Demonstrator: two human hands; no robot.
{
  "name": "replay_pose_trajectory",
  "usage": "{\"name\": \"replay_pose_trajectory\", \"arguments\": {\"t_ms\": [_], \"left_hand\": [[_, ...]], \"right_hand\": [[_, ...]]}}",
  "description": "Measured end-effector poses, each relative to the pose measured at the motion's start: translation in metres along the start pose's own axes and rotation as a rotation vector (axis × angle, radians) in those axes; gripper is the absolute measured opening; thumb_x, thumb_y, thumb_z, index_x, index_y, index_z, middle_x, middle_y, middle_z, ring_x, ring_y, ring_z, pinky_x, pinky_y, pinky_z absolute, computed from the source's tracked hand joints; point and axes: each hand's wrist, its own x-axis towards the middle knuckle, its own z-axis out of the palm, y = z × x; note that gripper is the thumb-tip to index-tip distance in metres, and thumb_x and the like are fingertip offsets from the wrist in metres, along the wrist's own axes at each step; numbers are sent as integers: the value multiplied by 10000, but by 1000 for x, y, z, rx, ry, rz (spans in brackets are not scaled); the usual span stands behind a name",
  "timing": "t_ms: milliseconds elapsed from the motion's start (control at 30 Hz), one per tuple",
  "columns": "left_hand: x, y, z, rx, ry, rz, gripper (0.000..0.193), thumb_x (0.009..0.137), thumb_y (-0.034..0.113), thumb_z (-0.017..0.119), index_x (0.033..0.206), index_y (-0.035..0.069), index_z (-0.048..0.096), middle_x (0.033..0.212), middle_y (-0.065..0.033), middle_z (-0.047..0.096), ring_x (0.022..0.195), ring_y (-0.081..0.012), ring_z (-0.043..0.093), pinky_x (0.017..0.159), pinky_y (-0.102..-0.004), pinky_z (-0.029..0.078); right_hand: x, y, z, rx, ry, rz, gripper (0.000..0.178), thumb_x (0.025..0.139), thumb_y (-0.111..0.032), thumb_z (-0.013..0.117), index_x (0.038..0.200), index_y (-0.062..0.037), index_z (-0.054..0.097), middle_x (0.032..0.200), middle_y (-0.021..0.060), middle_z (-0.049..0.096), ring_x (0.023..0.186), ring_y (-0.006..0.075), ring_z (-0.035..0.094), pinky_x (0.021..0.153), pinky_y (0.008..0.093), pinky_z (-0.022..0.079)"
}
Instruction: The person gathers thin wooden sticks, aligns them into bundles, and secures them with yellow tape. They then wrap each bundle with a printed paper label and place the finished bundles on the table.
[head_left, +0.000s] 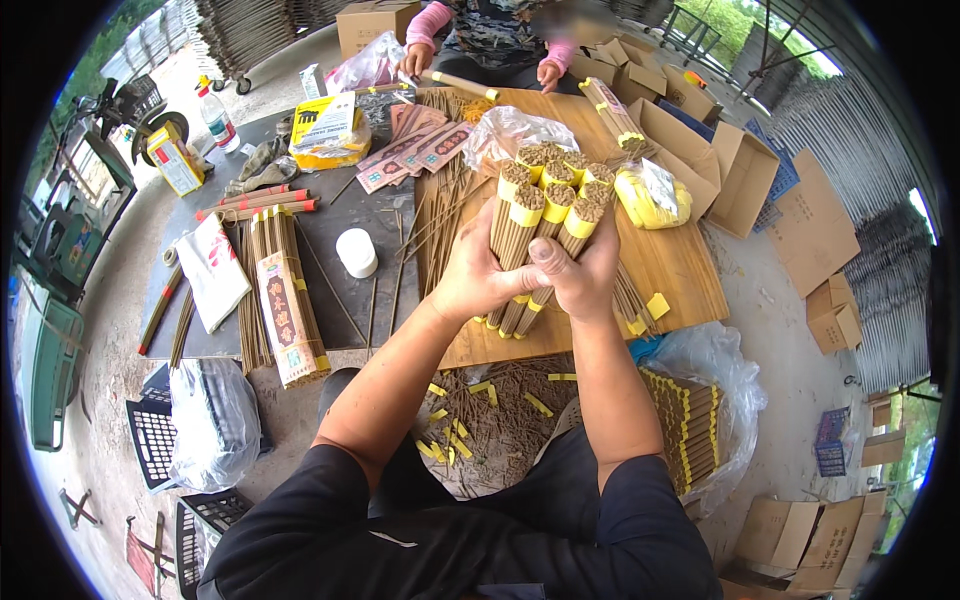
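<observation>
Between both palms I hold several bundles of incense sticks (525,225), brown with yellow paper bands, tilted up over the wooden table top (680,280). My left hand (478,268) is wrapped round their left side. Against the right side presses my right hand (585,275), and the two thumbs meet across the front. Most fingers are hidden behind the bundles. Loose incense sticks (437,225) lie beside my left hand. A pack of yellow paper bands (650,195) sits just beyond my right hand, and another banded bundle (612,112) lies behind it.
Across the table a person (500,40) holds a bundle. On the dark table stand a white round container (356,252), a labelled incense pack (285,310) and printed labels (415,150). A bag of banded bundles (685,420) is by my right knee. Cardboard boxes (745,170) stand at right.
</observation>
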Motion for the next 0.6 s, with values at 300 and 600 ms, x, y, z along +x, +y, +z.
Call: {"name": "replay_pose_trajectory", "arguments": {"t_ms": [300,600], "left_hand": [[0,-5,-1,64,32,112,1189,597,517,983,1474,-20,385,1325,-178,620,1254,-297,605,1089,-413,454],[5,7,0,-22,16,-108,1123,586,469,1000,1460,-5,478,1315,-131,677,1208,-236,659,1052,-389,498]], "right_hand": [[-4,8,-8,-7,-76,6,782,937,-436,747,1457,42,411,1344,136,581,1226,229,565,1079,383,427],[-12,28,-12,-107,35,-112,895,970,-589,640,1519,53,342,1422,158,522,1288,252,528,1102,405,406]]}}
